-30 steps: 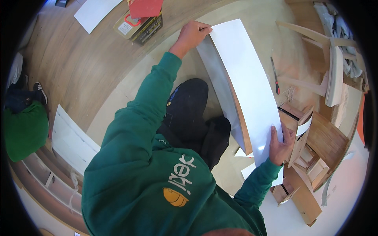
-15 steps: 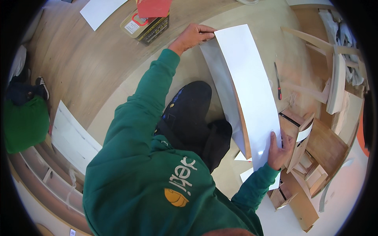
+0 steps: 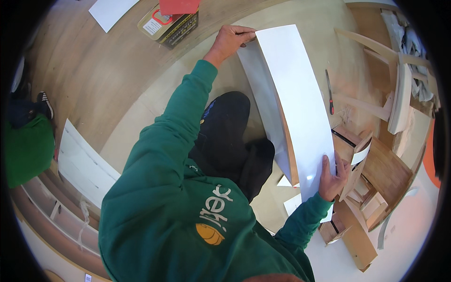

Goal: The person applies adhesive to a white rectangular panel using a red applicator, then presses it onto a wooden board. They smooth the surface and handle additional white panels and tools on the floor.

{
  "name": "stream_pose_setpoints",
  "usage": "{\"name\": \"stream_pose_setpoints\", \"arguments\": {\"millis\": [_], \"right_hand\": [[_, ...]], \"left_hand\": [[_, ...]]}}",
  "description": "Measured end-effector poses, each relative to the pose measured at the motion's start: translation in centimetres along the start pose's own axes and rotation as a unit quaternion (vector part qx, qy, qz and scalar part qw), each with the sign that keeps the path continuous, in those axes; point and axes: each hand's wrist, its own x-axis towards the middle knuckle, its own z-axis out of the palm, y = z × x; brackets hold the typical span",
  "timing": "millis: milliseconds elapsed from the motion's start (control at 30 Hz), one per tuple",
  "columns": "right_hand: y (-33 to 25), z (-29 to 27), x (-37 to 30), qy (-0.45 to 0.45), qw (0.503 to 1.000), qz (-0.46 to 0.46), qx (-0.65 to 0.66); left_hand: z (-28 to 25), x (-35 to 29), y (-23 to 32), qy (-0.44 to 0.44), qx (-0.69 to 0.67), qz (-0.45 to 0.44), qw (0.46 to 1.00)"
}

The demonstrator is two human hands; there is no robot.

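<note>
The person in the green sweatshirt is bent over a long white panel, which stands up on one long edge on the pale wooden surface, its white face tipped up and its raw wood edge facing them. The left hand is curled over the far top corner, fingers closed round it. The right hand is down at the near end, fingers spread flat against the white face and thumb tucked behind, more a pressing hold than a full grip.

Around it, a small red-handled tool lies on the surface just beyond the panel, and a box with a red lid sits well apart up top. To the right there's a cluster of wooden pieces and small white offcuts close by the near end. A flat white board rests off to the left, beside the sweatshirt.

The worry, to my eye: that panel balances on a thin edge, held only at its ends. If the flat right hand slips on the glossy face, the near end could drop onto those wooden pieces and chip a corner. It could also twist out of the left hand, or topple over onto the red-handled tool and mark the finish.
</note>
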Motion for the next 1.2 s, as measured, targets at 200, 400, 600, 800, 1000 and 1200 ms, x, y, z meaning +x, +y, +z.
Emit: {"name": "stream_pose_setpoints", "arguments": {"millis": [200,400,600,800,1000,1200], "right_hand": [[0.2,0.2,0.0,0.002,1.000,0.004,0.013],[1.4,0.8,-0.3,0.004,1.000,-0.002,-0.009],[2.2,1.6,-0.5,-0.003,1.000,0.028,-0.006],[2.8,2.2,-0.6,0.003,0.998,0.043,0.052],[4.5,4.2,-0.8,0.020,0.995,0.054,0.084],[5.9,5.4,-0.8,0.029,0.995,0.041,0.084]], "left_hand": [[-0.3,0.2,0.3,-0.009,0.010,-0.006,1.000],[1.8,-1.7,-0.8,0.134,0.148,0.046,0.979],[10.2,-9.6,-1.4,0.200,0.012,-0.010,0.980],[17.5,-17.9,1.1,0.091,0.039,-0.033,0.995],[19.1,-18.7,1.2,0.091,0.062,-0.079,0.991],[19.7,-18.8,0.7,0.079,0.044,-0.109,0.990]]}}
